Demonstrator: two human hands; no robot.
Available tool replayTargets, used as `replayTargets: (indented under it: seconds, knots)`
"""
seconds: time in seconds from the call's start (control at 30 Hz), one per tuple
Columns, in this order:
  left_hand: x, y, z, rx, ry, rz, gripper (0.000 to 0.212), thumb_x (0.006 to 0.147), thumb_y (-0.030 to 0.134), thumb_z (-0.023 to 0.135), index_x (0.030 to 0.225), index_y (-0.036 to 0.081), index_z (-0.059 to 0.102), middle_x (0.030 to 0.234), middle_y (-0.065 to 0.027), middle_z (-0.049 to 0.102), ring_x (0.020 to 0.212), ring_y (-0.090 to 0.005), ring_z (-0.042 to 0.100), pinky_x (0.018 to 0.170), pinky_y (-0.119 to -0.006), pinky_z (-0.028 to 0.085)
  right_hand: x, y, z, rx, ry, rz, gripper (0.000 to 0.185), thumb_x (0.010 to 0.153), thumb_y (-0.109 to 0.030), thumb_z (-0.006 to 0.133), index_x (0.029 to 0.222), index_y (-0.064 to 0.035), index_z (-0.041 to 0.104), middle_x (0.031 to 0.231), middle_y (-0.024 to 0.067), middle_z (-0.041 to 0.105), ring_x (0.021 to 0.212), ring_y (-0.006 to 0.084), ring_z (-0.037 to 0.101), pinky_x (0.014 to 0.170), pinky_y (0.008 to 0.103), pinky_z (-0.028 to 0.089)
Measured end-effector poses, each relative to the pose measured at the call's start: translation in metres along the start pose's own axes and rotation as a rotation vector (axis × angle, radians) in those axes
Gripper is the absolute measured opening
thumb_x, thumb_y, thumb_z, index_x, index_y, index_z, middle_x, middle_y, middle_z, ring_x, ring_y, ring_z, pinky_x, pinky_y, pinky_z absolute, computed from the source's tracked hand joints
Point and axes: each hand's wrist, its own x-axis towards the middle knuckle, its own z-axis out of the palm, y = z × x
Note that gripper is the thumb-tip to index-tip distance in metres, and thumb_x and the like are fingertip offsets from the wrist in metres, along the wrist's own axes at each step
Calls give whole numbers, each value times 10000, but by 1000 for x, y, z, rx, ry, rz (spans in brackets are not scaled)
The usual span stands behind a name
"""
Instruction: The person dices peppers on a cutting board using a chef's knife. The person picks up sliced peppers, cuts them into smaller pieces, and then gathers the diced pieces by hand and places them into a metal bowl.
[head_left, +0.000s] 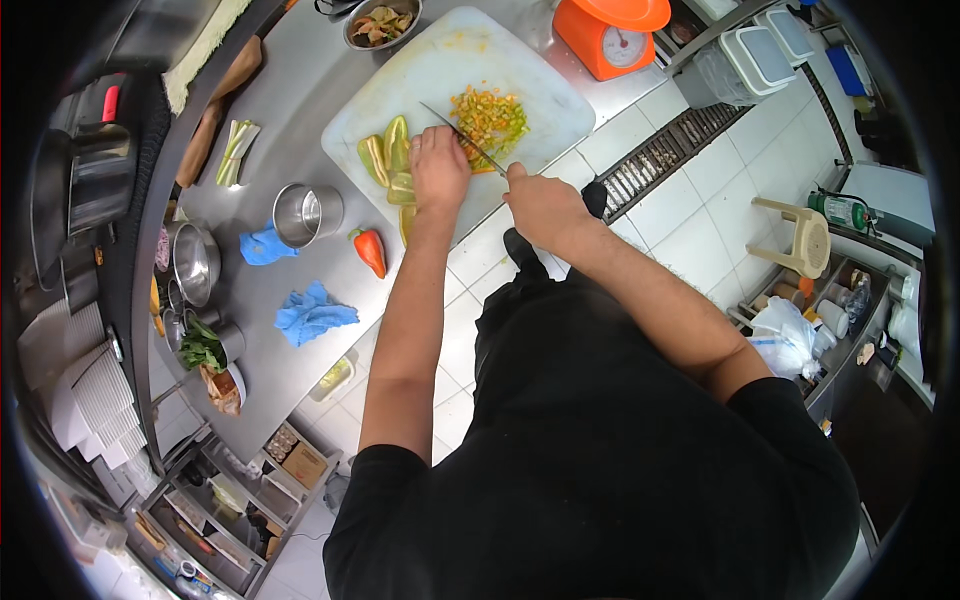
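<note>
My right hand (541, 202) grips the handle of a kitchen knife (471, 142), whose blade lies across a white cutting board (480, 45). My left hand (439, 169) is beside the blade with its fingers bent down at a piece of pepper; what lies under the fingers is hidden. Beyond the blade is a pile of diced orange and green pepper (491, 118). To the left of my left hand lie cut green pepper pieces (396, 142). A whole red-orange pepper (369, 253) rests on the steel table, off the board.
An orange kitchen scale (606, 45) stands past the board's right corner. A metal bowl of scraps (382, 22) touches its far side. On the left are a steel pot (306, 215), blue cloths (313, 313) and cut green stalks (238, 153). Another person's arm (210, 120) reaches in at upper left.
</note>
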Motion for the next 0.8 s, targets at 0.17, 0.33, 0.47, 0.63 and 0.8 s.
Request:
replayTargets:
  seconds: [0.17,0.33,0.47,0.63,0.8]
  knots:
    - [-4,4,4,-25,46,23,43,963,63,634,997,38,645,1031,-181,662,1015,-416,611,917,-531,494,19,9,36,62,54,-12,255,1087,-213,530,1171,28,539,987,267,761,956,445,755,845,546,590]
    - [-3,-3,6,-16,42,29,47,965,77,637,986,40,659,1020,-172,685,1009,-400,629,933,-510,505,57,8,38,67,103,-31,285,1081,-232,551,1183,34,543,983,275,756,943,464,748,834,563,585]
    - [-1,-8,-4,-169,5,-3,63,977,73,621,979,25,663,1014,-192,692,1008,-416,636,939,-509,513,61,5,21,21,90,-40,293,1067,-226,559,1193,39,553,995,275,760,946,460,752,833,562,587]
    - [-2,-15,-16,-189,-30,-3,60,968,57,619,994,16,656,1028,-198,689,1013,-423,633,940,-516,511,19,-15,13,-11,44,-12,258,1063,-192,535,1188,33,559,1019,269,769,961,445,762,845,545,595]
    - [-8,-17,-9,-154,5,42,60,947,44,643,1003,26,655,1031,-180,694,1009,-410,636,917,-507,516,3,-17,10,-78,-4,31,242,1072,-189,543,1180,28,551,993,252,768,953,427,766,836,529,601]
